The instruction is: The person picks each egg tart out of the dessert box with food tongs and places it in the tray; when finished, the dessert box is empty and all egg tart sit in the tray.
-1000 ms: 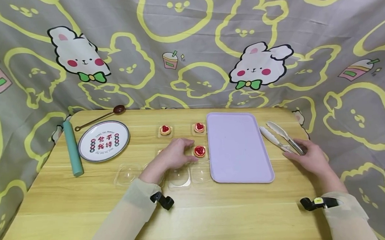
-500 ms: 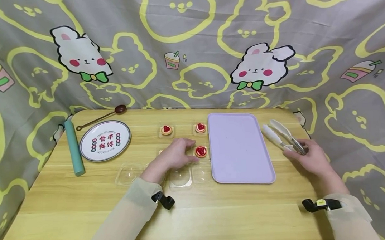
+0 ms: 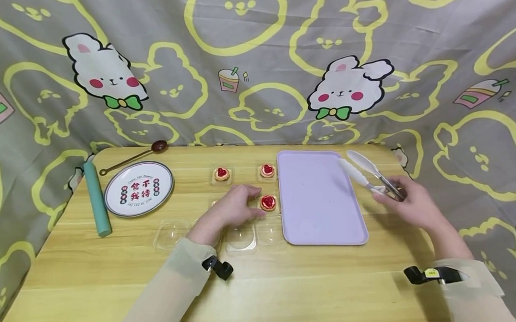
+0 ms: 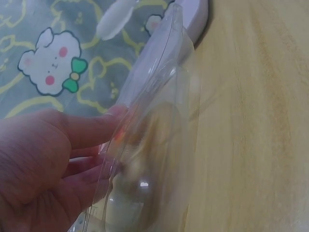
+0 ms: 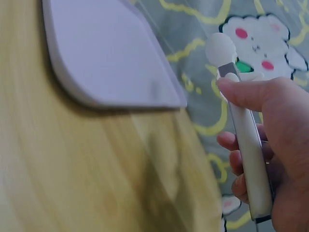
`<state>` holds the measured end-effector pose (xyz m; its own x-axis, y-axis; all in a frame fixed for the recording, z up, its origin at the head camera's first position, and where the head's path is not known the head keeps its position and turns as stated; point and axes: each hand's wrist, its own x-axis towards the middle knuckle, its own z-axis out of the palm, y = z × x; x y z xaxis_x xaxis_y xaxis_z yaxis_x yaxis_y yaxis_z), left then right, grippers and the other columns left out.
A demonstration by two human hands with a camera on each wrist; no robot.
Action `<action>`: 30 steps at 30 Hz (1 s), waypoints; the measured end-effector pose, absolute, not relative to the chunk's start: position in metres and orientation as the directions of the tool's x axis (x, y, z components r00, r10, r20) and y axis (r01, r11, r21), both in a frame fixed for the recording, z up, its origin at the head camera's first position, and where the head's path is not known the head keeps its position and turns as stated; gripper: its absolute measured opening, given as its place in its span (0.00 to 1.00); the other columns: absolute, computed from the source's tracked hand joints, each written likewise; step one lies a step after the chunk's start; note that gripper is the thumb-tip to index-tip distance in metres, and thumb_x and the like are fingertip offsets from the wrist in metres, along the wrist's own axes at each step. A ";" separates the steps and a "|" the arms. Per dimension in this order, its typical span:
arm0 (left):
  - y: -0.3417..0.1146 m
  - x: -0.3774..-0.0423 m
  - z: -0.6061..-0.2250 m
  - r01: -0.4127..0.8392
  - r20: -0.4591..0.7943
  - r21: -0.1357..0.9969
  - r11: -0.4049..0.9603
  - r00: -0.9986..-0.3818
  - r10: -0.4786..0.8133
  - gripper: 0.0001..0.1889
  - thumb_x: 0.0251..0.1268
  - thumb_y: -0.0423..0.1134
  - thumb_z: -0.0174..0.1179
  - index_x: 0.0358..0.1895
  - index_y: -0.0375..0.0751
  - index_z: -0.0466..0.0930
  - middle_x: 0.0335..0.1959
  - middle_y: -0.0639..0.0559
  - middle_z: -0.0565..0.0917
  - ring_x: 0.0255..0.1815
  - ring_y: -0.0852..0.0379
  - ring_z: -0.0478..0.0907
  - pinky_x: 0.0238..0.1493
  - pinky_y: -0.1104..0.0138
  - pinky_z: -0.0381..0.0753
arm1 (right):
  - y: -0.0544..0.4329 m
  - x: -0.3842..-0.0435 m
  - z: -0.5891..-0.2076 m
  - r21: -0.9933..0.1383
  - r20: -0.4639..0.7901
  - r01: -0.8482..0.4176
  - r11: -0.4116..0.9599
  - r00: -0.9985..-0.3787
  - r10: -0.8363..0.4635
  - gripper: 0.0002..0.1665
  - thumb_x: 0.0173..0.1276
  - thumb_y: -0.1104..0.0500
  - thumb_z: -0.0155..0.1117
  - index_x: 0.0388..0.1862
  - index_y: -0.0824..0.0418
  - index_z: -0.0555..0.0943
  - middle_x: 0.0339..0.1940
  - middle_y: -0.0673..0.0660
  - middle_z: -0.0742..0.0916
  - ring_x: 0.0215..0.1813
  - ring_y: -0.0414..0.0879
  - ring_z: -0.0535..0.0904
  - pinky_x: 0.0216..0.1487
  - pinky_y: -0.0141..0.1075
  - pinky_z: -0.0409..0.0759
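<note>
My left hand (image 3: 236, 206) holds the sides of an open clear plastic box with a red-topped tart (image 3: 267, 203) in it, thumb at the near side and fingers at the far side. The box's clear lid (image 3: 269, 231) lies folded toward me. In the left wrist view the clear plastic (image 4: 149, 179) fills the middle beside the fingers. My right hand (image 3: 415, 202) grips metal tongs with white heads (image 3: 362, 162) over the right edge of the lilac tray (image 3: 317, 197). In the right wrist view the thumb presses along the tongs' handle (image 5: 251, 159).
Two more boxed tarts, a left one (image 3: 221, 174) and a right one (image 3: 267, 170), stand behind. Another box is mostly hidden by my left hand. At left lie an oval plate (image 3: 140, 189), a teal rolling pin (image 3: 97, 199) and a brown spoon (image 3: 159, 146). A patterned curtain (image 3: 253, 60) borders the table.
My right hand has lifted the tongs and brought them left, so their white heads now overlap the tray's right edge. My left hand stays at the same tart box.
</note>
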<state>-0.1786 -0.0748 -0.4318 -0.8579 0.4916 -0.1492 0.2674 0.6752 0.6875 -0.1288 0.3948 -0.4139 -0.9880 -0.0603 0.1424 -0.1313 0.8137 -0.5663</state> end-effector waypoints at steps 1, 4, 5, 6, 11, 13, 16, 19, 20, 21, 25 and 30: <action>-0.075 -0.179 -0.432 0.268 -0.151 0.686 0.677 -0.858 0.492 0.39 0.63 0.44 0.78 0.74 0.32 0.73 0.73 0.40 0.76 0.76 0.44 0.70 0.79 0.55 0.63 | 0.391 -0.129 -0.412 -0.575 0.149 -0.146 0.805 -0.986 -0.072 0.32 0.68 0.50 0.79 0.63 0.67 0.80 0.38 0.59 0.84 0.36 0.46 0.75 0.33 0.31 0.73; -0.075 -0.180 -0.432 0.264 -0.158 0.684 0.680 -0.856 0.492 0.39 0.63 0.44 0.78 0.75 0.33 0.72 0.74 0.41 0.76 0.77 0.45 0.69 0.79 0.55 0.63 | 0.378 -0.131 -0.407 -0.595 0.168 -0.186 0.782 -0.980 -0.106 0.30 0.66 0.52 0.81 0.61 0.65 0.82 0.36 0.58 0.84 0.33 0.45 0.76 0.30 0.31 0.74; -0.075 -0.181 -0.432 0.264 -0.161 0.683 0.681 -0.855 0.493 0.40 0.63 0.44 0.78 0.75 0.33 0.72 0.74 0.41 0.75 0.77 0.45 0.69 0.80 0.56 0.62 | 0.374 -0.131 -0.405 -0.601 0.170 -0.192 0.776 -0.979 -0.111 0.29 0.66 0.52 0.81 0.60 0.64 0.83 0.35 0.57 0.84 0.32 0.45 0.75 0.29 0.32 0.74; -0.075 -0.181 -0.432 0.264 -0.164 0.682 0.682 -0.854 0.493 0.40 0.63 0.44 0.78 0.75 0.33 0.72 0.74 0.42 0.75 0.77 0.45 0.69 0.80 0.56 0.62 | 0.370 -0.131 -0.403 -0.606 0.174 -0.201 0.770 -0.978 -0.119 0.28 0.66 0.52 0.81 0.60 0.63 0.83 0.34 0.56 0.83 0.31 0.45 0.75 0.28 0.32 0.73; -0.077 -0.181 -0.431 0.272 -0.162 0.677 0.684 -0.851 0.500 0.40 0.64 0.45 0.77 0.75 0.34 0.72 0.75 0.42 0.75 0.78 0.45 0.68 0.80 0.56 0.61 | 0.352 -0.134 -0.394 -0.576 0.200 -0.254 0.777 -0.965 -0.167 0.29 0.65 0.51 0.82 0.60 0.61 0.85 0.27 0.54 0.80 0.26 0.46 0.70 0.22 0.35 0.69; -0.077 -0.181 -0.431 0.274 -0.166 0.675 0.685 -0.849 0.502 0.40 0.64 0.45 0.77 0.75 0.34 0.72 0.75 0.42 0.75 0.78 0.45 0.68 0.80 0.55 0.61 | 0.346 -0.135 -0.391 -0.562 0.197 -0.266 0.783 -0.963 -0.185 0.31 0.64 0.49 0.82 0.61 0.61 0.85 0.26 0.53 0.79 0.25 0.45 0.69 0.21 0.36 0.68; -0.077 -0.182 -0.431 0.282 -0.166 0.669 0.687 -0.845 0.508 0.40 0.64 0.46 0.77 0.76 0.35 0.72 0.75 0.43 0.75 0.78 0.45 0.67 0.80 0.55 0.61 | 0.338 -0.136 -0.386 -0.560 0.169 -0.262 0.786 -0.965 -0.202 0.33 0.64 0.47 0.82 0.64 0.60 0.84 0.26 0.53 0.79 0.25 0.45 0.70 0.22 0.36 0.69; -0.077 -0.184 -0.432 0.290 -0.160 0.668 0.685 -0.843 0.513 0.40 0.64 0.46 0.77 0.75 0.34 0.72 0.75 0.42 0.75 0.78 0.45 0.68 0.80 0.56 0.61 | 0.330 -0.138 -0.383 -0.549 0.153 -0.278 0.788 -0.960 -0.233 0.34 0.64 0.46 0.82 0.65 0.60 0.84 0.28 0.52 0.80 0.26 0.45 0.70 0.24 0.36 0.69; -0.077 -0.184 -0.432 0.295 -0.156 0.667 0.684 -0.843 0.515 0.39 0.64 0.46 0.77 0.75 0.34 0.73 0.75 0.42 0.75 0.78 0.45 0.68 0.80 0.56 0.61 | 0.327 -0.139 -0.382 -0.538 0.154 -0.292 0.791 -0.956 -0.249 0.35 0.64 0.46 0.82 0.65 0.60 0.84 0.28 0.52 0.80 0.27 0.45 0.70 0.24 0.36 0.69; -0.077 -0.184 -0.432 0.299 -0.152 0.667 0.683 -0.842 0.517 0.39 0.64 0.46 0.78 0.75 0.34 0.73 0.75 0.42 0.75 0.78 0.45 0.68 0.80 0.56 0.61 | 0.324 -0.140 -0.382 -0.528 0.155 -0.304 0.793 -0.953 -0.262 0.36 0.64 0.45 0.82 0.65 0.60 0.84 0.28 0.51 0.80 0.27 0.45 0.70 0.25 0.36 0.68; -0.078 -0.186 -0.431 0.314 -0.148 0.659 0.684 -0.838 0.526 0.39 0.63 0.46 0.78 0.74 0.33 0.73 0.74 0.41 0.75 0.78 0.44 0.68 0.80 0.56 0.61 | 0.313 -0.143 -0.380 -0.496 0.145 -0.338 0.800 -0.940 -0.307 0.35 0.63 0.42 0.82 0.62 0.58 0.85 0.25 0.48 0.78 0.25 0.43 0.69 0.24 0.36 0.67; -0.078 -0.185 -0.430 0.306 -0.157 0.662 0.685 -0.836 0.526 0.40 0.62 0.46 0.79 0.74 0.33 0.74 0.74 0.41 0.75 0.78 0.44 0.68 0.80 0.55 0.60 | 0.299 -0.148 -0.381 -0.486 0.118 -0.374 0.790 -0.923 -0.365 0.31 0.63 0.39 0.81 0.58 0.53 0.86 0.27 0.45 0.81 0.24 0.42 0.70 0.23 0.37 0.68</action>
